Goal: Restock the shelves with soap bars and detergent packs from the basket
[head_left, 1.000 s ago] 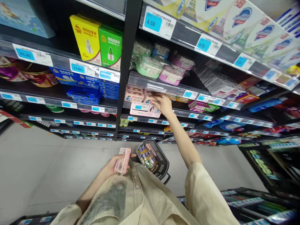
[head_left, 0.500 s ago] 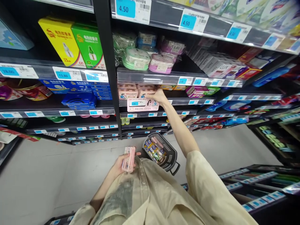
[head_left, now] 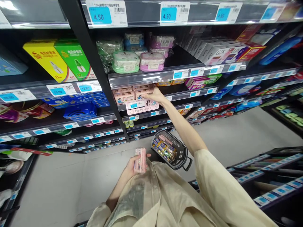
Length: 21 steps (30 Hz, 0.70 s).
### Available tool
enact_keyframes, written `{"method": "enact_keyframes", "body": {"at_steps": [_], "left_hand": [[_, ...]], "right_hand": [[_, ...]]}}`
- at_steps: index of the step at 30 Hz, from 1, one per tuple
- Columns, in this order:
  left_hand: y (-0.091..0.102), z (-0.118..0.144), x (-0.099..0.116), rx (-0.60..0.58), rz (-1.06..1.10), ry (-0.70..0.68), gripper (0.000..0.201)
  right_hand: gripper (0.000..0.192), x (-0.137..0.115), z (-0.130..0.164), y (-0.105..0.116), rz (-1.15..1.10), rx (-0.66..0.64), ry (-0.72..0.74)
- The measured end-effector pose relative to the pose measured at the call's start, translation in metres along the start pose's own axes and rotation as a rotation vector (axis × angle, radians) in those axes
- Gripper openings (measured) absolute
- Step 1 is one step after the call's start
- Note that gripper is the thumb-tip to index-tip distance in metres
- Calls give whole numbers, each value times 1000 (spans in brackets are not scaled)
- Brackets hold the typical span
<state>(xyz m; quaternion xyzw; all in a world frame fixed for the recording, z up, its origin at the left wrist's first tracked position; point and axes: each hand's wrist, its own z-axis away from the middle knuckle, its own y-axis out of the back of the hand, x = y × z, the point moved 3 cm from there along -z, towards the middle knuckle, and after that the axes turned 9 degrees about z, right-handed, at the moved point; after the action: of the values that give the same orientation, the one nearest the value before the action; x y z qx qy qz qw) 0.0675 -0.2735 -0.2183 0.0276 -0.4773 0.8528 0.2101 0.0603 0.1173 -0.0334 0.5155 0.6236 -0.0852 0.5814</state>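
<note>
My left hand (head_left: 131,164) is closed around a small pink box (head_left: 140,161), perhaps packaged soap, low in front of my shirt. On the shelf ahead, my right hand (head_left: 157,96) grips the right side of a stack of similar pink boxes (head_left: 143,90), its thumb across the front and its other fingers partly hidden. Another pink stack (head_left: 124,96) sits just to the left. Below the hand, a pink promotional sign (head_left: 142,107) with a blue price label hangs on the shelf edge.
A black shopping basket (head_left: 182,162) with colourful packets and pink boxes stands on the floor by the shelving. Wrapped soap cases (head_left: 126,62) and LUX boxes (head_left: 214,52) fill the shelf above. A black upright (head_left: 94,66) divides the bays. Another rack (head_left: 272,183) rises behind at right.
My view has shifted, with the upper shelf now closer. My right thumb has moved up from beside the sign onto the front of the pink box. My left hand still holds its box.
</note>
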Motion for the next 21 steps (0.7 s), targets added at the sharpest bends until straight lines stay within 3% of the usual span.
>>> {"method": "enact_keyframes", "body": {"at_steps": [4,7,10,14,17,19,21], "left_hand": [[-3,3,1,46,93,-100,36],[-8,9,13,120,204,-313,42],[-17,17,32,163,266,-522,52],[-31,32,61,184,272,-808,57],[-35,42,71,181,261,-910,62],[-33,52,73,207,219,-981,61],[-31,62,75,236,134,-1063,57]], "right_hand": [[78,-10,34,2,342,294,85],[45,-37,67,-7,406,327,267],[26,-69,92,-28,325,39,406],[35,-97,127,-74,343,-627,475],[41,-101,157,-106,414,-1034,432],[45,-102,173,-120,401,-1133,401],[45,-104,181,-125,351,-1104,414]]}}
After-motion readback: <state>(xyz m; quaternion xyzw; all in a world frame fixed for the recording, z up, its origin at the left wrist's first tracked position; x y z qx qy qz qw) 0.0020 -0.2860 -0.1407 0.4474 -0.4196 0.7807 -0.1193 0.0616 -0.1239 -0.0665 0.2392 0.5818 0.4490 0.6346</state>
